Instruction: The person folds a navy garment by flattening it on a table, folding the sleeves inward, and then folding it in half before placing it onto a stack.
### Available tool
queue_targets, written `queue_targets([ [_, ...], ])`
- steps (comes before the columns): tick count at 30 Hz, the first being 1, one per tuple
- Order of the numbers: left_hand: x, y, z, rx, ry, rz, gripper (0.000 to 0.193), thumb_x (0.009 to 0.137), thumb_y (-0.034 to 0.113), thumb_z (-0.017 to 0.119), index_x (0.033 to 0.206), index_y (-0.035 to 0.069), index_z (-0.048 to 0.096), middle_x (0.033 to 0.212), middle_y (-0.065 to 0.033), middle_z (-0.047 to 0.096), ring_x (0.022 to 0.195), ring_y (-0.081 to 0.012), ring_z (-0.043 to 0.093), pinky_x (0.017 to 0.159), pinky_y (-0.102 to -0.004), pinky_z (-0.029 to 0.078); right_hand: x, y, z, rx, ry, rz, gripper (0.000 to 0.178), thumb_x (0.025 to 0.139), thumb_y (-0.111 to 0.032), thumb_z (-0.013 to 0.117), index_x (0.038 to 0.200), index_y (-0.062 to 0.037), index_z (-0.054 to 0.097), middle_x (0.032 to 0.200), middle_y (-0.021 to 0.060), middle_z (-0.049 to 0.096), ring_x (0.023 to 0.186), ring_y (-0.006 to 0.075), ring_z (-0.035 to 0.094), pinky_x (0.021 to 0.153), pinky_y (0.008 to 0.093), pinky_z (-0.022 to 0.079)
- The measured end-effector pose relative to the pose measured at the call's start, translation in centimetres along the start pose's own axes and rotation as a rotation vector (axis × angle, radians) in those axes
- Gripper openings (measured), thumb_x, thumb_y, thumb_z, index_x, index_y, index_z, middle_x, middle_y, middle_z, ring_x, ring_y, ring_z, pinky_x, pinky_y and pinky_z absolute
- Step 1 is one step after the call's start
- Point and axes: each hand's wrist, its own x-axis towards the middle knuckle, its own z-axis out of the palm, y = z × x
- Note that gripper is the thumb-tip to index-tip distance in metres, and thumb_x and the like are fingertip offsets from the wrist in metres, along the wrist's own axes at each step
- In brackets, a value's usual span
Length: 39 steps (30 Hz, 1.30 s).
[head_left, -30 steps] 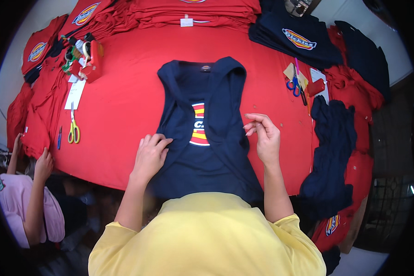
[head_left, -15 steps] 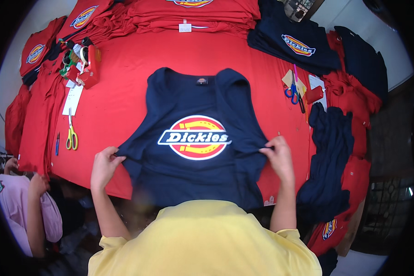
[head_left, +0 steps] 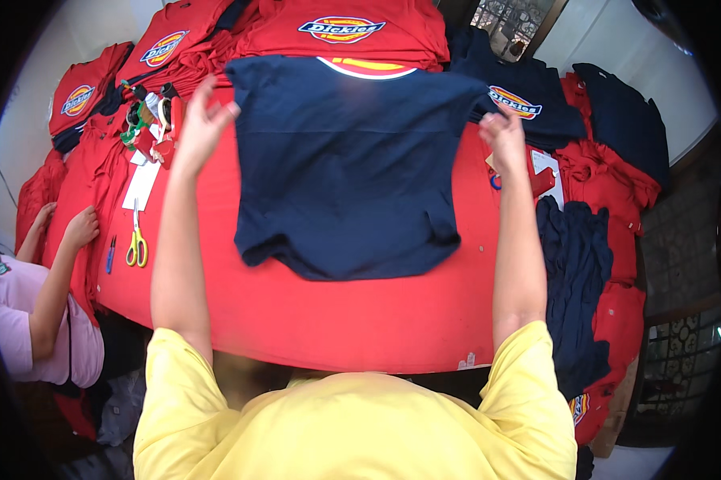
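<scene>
A navy blue T-shirt (head_left: 348, 160) lies spread over the red cloth-covered table in front of me. Part of a red, yellow and white print shows at its far edge, and the rest of the print is out of sight. Beside the shirt's far left corner is my left hand (head_left: 203, 124), open, with thumb and fingers apart. My right hand (head_left: 504, 138) is by the far right corner, its fingers bent but apart and a little blurred. Neither hand visibly grips the cloth.
Yellow-handled scissors (head_left: 137, 248) and a small blue tool (head_left: 111, 254) lie left, below a box of supplies (head_left: 162, 148). Red shirts (head_left: 336, 36) and navy shirts (head_left: 516, 88) are stacked behind. Crumpled navy cloth (head_left: 572, 288) lies right. A co-worker in pink (head_left: 40, 312) is at left.
The shirt has moved away from me across the table and now shows a mostly plain side. Both hands have reached forward and let go of its edges.
</scene>
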Motion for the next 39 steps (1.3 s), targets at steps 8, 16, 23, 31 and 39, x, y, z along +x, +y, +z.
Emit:
queue_targets([
  [8, -22.5, -3.4, 1.6, 0.598, -0.383, -0.173, 0.063, 0.079, 0.029, 0.074, 0.135, 0.014, 0.049, 0.151, -0.0128, 0.029, 0.139, -0.0359, 0.025, 0.114, -0.0503, 0.019, -20.3, 8.2, -4.9, -0.857, -0.318, -0.078, 0.044, 0.086, -0.03, 0.065, 0.119, -0.0013, 0.059, 0.124, 0.0179, 0.055, 0.117, 0.0353, 0.047, 0.101, 0.0422, 0.036],
  [16, -24.8, -3.0, 2.1, 0.497, -0.087, -0.139, 0.03, 0.076, 0.003, 0.067, 0.105, 0.006, 0.059, 0.129, -0.0123, 0.048, 0.12, -0.0336, 0.046, 0.1, -0.0473, 0.037, -21.5, 6.7, -1.1, -1.046, -0.057, -0.112, 0.046, 0.08, -0.044, 0.068, 0.105, -0.005, 0.063, 0.118, 0.0154, 0.052, 0.113, 0.0367, 0.045, 0.097, 0.053, 0.034],
  [23, -27.1, -4.6, -0.8, 0.493, 0.044, -0.226, 0.029, 0.076, -0.01, 0.053, 0.103, 0.002, 0.053, 0.112, -0.016, 0.052, 0.099, -0.0313, 0.054, 0.08, -0.0373, 0.045, -22.1, 10.6, -9.6, -0.537, 0.093, -0.039, 0.013, 0.075, 0.0, 0.069, 0.085, -0.0028, 0.062, 0.089, 0.0026, 0.054, 0.077, 0.0121, 0.048, 0.069, 0.0261, 0.042],
  [31, -27.4, -2.4, -1.7, 0.444, -0.037, -0.096, 0.031, 0.083, -0.011, 0.054, 0.109, 0.004, 0.058, 0.118, -0.0124, 0.053, 0.09, -0.0253, 0.055, 0.075, -0.033, 0.047, -23.3, 6.4, -9.7, -0.543, -0.147, -0.068, 0.016, 0.08, 0.003, 0.063, 0.095, -0.0007, 0.066, 0.087, 0.0014, 0.056, 0.074, 0.0141, 0.052, 0.067, 0.0268, 0.044],
  [39, -24.1, -4.2, -1.0, 0.541, -0.004, -0.273, 0.02, 0.092, 0.013, 0.06, 0.082, -0.003, 0.058, 0.072, -0.0155, 0.056, 0.061, -0.0268, 0.052, 0.059, -0.0362, 0.042, -21.1, 8.2, -8.8, -1.058, -0.002, 0.089, 0.036, 0.092, -0.033, 0.055, 0.077, -0.0014, 0.062, 0.074, 0.0215, 0.06, 0.07, 0.036, 0.06, 0.066, 0.0443, 0.046],
])
